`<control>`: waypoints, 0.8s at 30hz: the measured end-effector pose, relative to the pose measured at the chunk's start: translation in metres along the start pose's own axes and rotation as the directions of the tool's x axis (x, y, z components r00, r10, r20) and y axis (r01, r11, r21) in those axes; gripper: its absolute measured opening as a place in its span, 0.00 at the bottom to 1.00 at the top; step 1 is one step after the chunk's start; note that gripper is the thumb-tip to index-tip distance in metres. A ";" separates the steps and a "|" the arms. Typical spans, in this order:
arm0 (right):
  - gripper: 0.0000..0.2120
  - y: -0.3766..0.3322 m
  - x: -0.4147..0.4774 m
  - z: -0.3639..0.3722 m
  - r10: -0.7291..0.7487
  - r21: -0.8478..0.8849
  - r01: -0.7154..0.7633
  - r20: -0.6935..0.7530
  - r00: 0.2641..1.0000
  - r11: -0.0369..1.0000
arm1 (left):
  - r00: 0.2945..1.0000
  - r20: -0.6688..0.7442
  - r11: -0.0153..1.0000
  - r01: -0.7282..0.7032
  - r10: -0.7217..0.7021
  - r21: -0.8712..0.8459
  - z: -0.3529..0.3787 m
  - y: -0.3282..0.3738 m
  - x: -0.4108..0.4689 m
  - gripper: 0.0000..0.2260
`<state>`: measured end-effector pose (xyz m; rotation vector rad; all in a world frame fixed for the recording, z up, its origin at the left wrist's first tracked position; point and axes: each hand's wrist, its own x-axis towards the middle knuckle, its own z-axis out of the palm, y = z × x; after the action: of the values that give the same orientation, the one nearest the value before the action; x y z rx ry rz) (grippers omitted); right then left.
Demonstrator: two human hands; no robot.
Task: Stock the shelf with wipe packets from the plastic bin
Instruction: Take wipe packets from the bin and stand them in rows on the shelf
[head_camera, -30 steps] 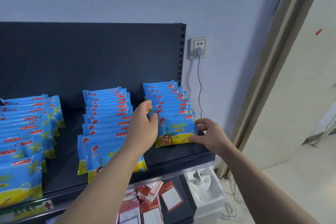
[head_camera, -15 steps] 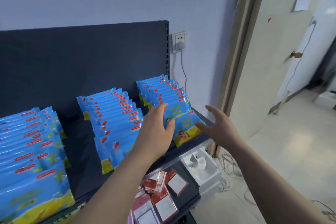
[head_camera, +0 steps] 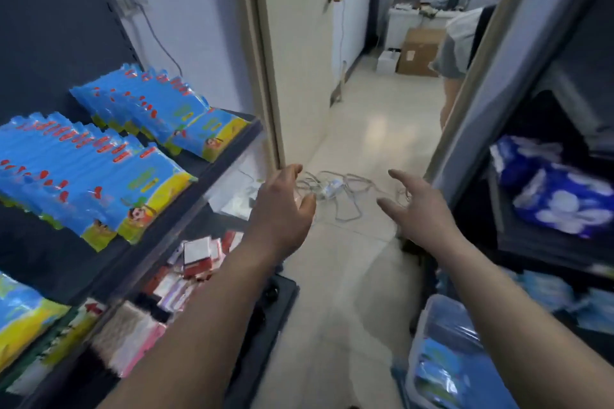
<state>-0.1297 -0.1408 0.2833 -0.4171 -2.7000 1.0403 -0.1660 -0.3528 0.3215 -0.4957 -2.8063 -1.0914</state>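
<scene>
In the head view, both hands are empty and held in the air over the floor, well apart from each other: the left hand (head_camera: 282,209) has its fingers spread loosely, and the right hand (head_camera: 422,206) is also spread, with the palm turned inward. Neither hand touches any packet. On the left, the dark shelf (head_camera: 229,146) already carries several rows of blue wipe packets (head_camera: 99,176), which stand overlapped and lean back; the far right row (head_camera: 172,109) ends near the shelf edge, close to the door frame. At the lower right corner I can see the plastic bin (head_camera: 442,352), and more blue packets seem to lie inside it, though this part is blurred. So my judgement is that a good part of the stocking is done, but the bin is not empty and some packets are left to place. The empty hands near the bin side suggest that the next step is to take more packets from it. On the floor between the hands lies a tangled white cable (head_camera: 335,192), which could catch a foot.
</scene>
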 end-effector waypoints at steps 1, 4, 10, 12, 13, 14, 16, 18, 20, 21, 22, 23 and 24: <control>0.26 0.018 -0.014 -0.007 0.044 -0.012 -0.044 -0.003 0.999 0.999 | 0.999 0.045 1.000 -0.020 0.020 -0.009 0.016 0.005 -0.007 0.19; 0.24 0.071 -0.055 -0.025 0.157 -0.029 -0.158 -0.027 0.987 0.987 | 0.983 0.176 0.999 -0.045 0.047 -0.017 0.066 0.021 -0.030 0.20; 0.23 0.190 -0.129 -0.047 0.408 -0.069 -0.407 0.009 0.913 0.911 | 0.911 0.409 0.999 -0.039 0.050 -0.036 0.173 0.047 -0.076 0.21; 0.22 0.233 -0.152 -0.049 0.465 -0.074 -0.462 0.031 0.885 0.884 | 0.882 0.471 1.000 0.000 0.012 -0.026 0.214 0.051 -0.093 0.21; 0.21 0.254 -0.162 -0.048 0.489 -0.073 -0.485 0.047 0.871 0.871 | 0.866 0.500 1.000 0.027 -0.018 -0.010 0.236 0.051 -0.102 0.21; 0.21 0.276 -0.171 -0.046 0.517 -0.073 -0.512 0.068 0.853 0.856 | 0.847 0.528 0.998 0.057 -0.055 0.012 0.258 0.050 -0.111 0.21; 0.21 0.316 -0.187 -0.038 0.559 -0.075 -0.554 0.116 0.821 0.829 | 0.805 0.580 0.992 0.115 -0.126 0.057 0.302 0.044 -0.128 0.21; 0.21 0.355 -0.200 -0.025 0.575 -0.079 -0.571 0.167 0.801 0.817 | 0.760 0.623 0.982 0.156 -0.185 0.102 0.345 0.036 -0.142 0.21; 0.21 0.390 -0.210 -0.010 0.580 -0.109 -0.571 0.212 0.787 0.814 | 0.713 0.663 0.974 0.173 -0.227 0.147 0.386 0.026 -0.151 0.20; 0.21 0.406 -0.213 -0.002 0.587 -0.112 -0.578 0.226 0.777 0.808 | 0.691 0.681 0.970 0.171 -0.241 0.171 0.406 0.020 -0.155 0.20; 0.21 0.421 -0.216 0.006 0.594 -0.105 -0.587 0.235 0.769 0.803 | 0.672 0.696 0.967 0.166 -0.253 0.191 0.426 0.013 -0.157 0.19; 0.20 0.435 -0.218 0.015 0.600 -0.099 -0.596 0.239 0.764 0.797 | 0.656 0.709 0.966 0.153 -0.258 0.210 0.444 0.007 -0.158 0.19; 0.20 0.447 -0.219 0.024 0.607 -0.094 -0.604 0.238 0.758 0.791 | 0.643 0.720 0.964 0.136 -0.262 0.229 0.461 0.000 -0.159 0.18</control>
<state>0.1497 0.0875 -0.0604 -1.3206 -2.8538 1.3048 -0.0010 -0.0856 -0.0512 -0.7798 -3.7178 -0.7928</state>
